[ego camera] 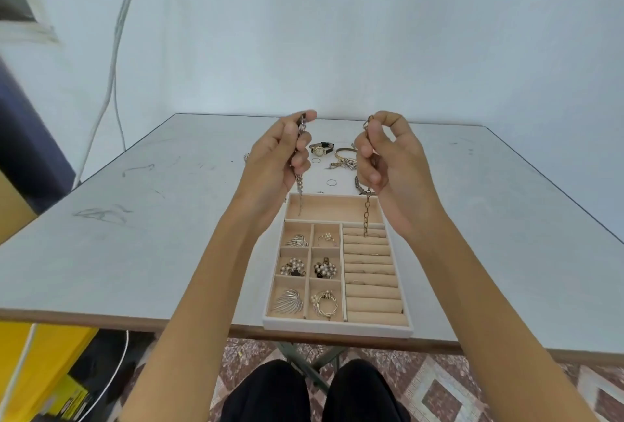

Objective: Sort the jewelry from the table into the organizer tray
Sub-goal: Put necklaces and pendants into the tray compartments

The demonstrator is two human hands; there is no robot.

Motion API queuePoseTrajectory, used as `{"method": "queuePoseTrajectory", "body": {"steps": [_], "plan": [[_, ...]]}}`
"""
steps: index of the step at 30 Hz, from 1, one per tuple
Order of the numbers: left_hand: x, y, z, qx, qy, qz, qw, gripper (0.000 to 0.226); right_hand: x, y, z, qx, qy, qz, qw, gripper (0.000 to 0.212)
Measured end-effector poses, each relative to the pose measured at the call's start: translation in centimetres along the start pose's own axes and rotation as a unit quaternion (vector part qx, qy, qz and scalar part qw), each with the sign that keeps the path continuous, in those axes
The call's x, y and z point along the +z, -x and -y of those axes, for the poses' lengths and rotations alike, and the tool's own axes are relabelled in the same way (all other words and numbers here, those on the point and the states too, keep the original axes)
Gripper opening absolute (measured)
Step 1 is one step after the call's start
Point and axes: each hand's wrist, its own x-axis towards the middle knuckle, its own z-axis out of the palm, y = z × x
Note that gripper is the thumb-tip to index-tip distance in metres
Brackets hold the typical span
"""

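Observation:
A beige organizer tray (409,322) lies at the table's near edge, with brooches and pearl pieces in its six small left compartments and ring rolls on the right. My left hand (277,161) is raised above it, pinching a silver chain (299,192) that dangles into the long top compartment. My right hand (388,158) pinches a darker gold link chain (366,215) hanging over the top ring rolls. Whether they are two separate chains I cannot tell. Beyond the tray lie a watch (320,149), a gold bangle (345,152), a tangle of chains (344,164) and thin rings (332,182).
The grey table (152,235) ends close to my knees; a white wall stands right behind its far edge. Cables hang down the wall at the left. A yellow box (44,364) sits on the floor at the lower left.

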Motion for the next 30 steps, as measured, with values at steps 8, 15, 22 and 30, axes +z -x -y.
{"method": "queuePoseTrajectory", "body": {"steps": [8,15,22,30], "plan": [[-0.9,1.8,2.8,-0.060,0.002,-0.003,0.998,0.017,1.6,0.7,0.2,0.005,-0.014,0.000,1.000,0.013],[-1.9,2.9,3.6,-0.086,-0.032,0.006,0.996,0.016,2.3,1.0,0.8,0.004,-0.020,0.004,1.000,0.013],[-2.4,3.8,3.9,-0.100,-0.144,0.018,0.984,0.018,2.1,1.4,1.1,0.003,-0.025,0.004,1.000,0.014],[-3.3,4.7,4.1,-0.079,-0.258,0.045,0.962,0.017,2.0,1.5,1.2,0.005,-0.026,0.009,1.000,0.013]]}}
